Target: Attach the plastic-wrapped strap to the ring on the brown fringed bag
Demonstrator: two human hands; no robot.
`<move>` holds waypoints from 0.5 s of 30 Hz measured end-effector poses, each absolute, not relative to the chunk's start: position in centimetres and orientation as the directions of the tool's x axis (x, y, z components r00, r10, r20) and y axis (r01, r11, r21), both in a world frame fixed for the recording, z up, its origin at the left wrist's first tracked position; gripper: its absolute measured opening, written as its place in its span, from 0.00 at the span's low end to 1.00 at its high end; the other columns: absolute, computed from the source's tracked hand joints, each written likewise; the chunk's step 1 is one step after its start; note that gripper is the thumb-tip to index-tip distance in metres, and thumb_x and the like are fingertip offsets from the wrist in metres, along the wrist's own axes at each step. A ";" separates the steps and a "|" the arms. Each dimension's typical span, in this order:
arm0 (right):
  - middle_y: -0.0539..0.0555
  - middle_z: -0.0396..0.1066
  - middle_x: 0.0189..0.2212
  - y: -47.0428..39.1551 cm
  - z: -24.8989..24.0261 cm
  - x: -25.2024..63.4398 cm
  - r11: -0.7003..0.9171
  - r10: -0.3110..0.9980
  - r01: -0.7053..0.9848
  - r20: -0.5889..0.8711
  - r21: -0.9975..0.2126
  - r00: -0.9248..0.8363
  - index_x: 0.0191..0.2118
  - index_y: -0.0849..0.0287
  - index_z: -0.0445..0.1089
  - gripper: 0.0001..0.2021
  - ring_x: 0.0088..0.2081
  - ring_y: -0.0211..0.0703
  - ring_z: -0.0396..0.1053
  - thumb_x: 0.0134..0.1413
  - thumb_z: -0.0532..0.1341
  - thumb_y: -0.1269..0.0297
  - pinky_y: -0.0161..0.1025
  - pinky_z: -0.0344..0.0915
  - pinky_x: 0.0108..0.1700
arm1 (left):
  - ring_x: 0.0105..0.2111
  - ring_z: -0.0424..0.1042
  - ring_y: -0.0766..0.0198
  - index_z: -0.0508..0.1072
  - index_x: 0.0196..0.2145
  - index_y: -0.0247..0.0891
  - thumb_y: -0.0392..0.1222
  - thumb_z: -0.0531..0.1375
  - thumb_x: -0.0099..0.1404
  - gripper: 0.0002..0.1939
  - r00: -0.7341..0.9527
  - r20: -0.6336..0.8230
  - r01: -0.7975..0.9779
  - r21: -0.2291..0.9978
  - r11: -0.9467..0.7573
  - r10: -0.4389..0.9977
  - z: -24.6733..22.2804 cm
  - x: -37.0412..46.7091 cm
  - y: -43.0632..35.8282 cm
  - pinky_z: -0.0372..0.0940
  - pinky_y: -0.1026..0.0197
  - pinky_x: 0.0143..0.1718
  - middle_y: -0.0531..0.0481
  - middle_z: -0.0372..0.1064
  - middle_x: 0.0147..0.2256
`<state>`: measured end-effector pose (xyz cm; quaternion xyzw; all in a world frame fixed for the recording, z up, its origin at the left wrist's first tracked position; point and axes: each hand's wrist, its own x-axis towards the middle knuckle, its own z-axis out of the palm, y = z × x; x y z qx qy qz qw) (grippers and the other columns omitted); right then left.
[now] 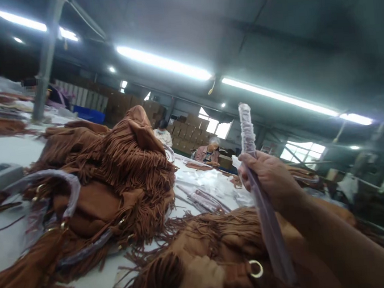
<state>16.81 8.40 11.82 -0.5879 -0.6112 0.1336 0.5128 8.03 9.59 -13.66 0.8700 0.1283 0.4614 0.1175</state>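
Plastic (246,128) already sheathes the strap (271,231) our closed right fingers (252,162) hold; below them, an unwrapped fringed bag (231,230) meets our left fingers (208,270), grip unclear.

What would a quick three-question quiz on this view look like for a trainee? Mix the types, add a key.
1. Multiple choice: what does the raised right hand grip?
a) a metal pole
b) a wrapped strap
c) a carton

2. True or false: the left hand is on the near bag, lower in view than the right hand.

3. Fill in the colour: the far bin, past the fringed pile on the left, is ____.

Key: 1 b; 2 true; 3 blue
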 end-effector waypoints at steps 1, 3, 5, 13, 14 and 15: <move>0.43 0.62 0.16 5.7 11.4 16.6 0.223 0.894 0.528 0.387 -0.819 0.223 0.29 0.57 0.58 0.15 0.13 0.30 0.55 0.50 0.60 0.51 0.27 0.52 0.13 | 0.29 0.68 0.62 0.71 0.32 0.35 0.52 0.54 0.65 0.16 0.521 0.766 0.111 0.377 -0.919 0.377 -12.9 8.0 9.6 0.65 0.60 0.29 0.45 0.69 0.29; 0.43 0.60 0.14 0.5 9.3 16.5 0.057 0.937 0.482 0.213 -0.874 0.276 0.28 0.58 0.58 0.17 0.11 0.29 0.53 0.50 0.61 0.50 0.26 0.49 0.12 | 0.29 0.68 0.63 0.70 0.31 0.34 0.52 0.47 0.68 0.21 0.491 0.704 0.032 0.574 -0.818 0.513 -10.7 7.8 9.2 0.64 0.60 0.29 0.45 0.69 0.28; 0.42 0.60 0.14 -4.1 6.2 16.2 -0.075 0.949 0.400 0.058 -0.913 0.309 0.29 0.58 0.58 0.18 0.12 0.27 0.51 0.49 0.61 0.48 0.26 0.48 0.13 | 0.33 0.70 0.62 0.70 0.32 0.33 0.56 0.45 0.68 0.24 0.543 0.498 -0.249 0.865 -0.436 0.676 -7.8 7.1 8.0 0.64 0.60 0.36 0.45 0.70 0.31; 0.41 0.56 0.13 -15.9 -6.0 12.8 -0.148 0.943 0.042 -0.129 -0.988 0.307 0.37 0.59 0.62 0.24 0.14 0.27 0.46 0.46 0.62 0.42 0.27 0.43 0.16 | 0.26 0.70 0.63 0.66 0.35 0.32 0.60 0.60 0.56 0.25 0.860 0.161 -0.441 0.711 0.547 0.483 -2.3 5.1 -3.6 0.65 0.61 0.29 0.46 0.70 0.27; 0.42 0.57 0.13 -17.0 -7.3 12.4 -0.154 0.940 0.012 -0.143 -0.988 0.311 0.38 0.59 0.63 0.25 0.13 0.27 0.47 0.45 0.63 0.41 0.27 0.44 0.17 | 0.22 0.68 0.65 0.65 0.32 0.34 0.59 0.61 0.55 0.23 0.847 0.146 -0.452 0.703 0.548 0.512 -2.9 5.4 -4.9 0.64 0.62 0.26 0.49 0.68 0.24; 0.43 0.58 0.13 -18.1 -8.5 12.1 -0.162 0.934 -0.017 -0.159 -0.987 0.320 0.39 0.60 0.64 0.27 0.13 0.28 0.49 0.44 0.63 0.40 0.28 0.45 0.17 | 0.19 0.66 0.67 0.63 0.30 0.35 0.58 0.62 0.54 0.22 0.827 0.144 -0.475 0.698 0.537 0.544 -3.5 5.8 -6.1 0.64 0.63 0.24 0.52 0.66 0.21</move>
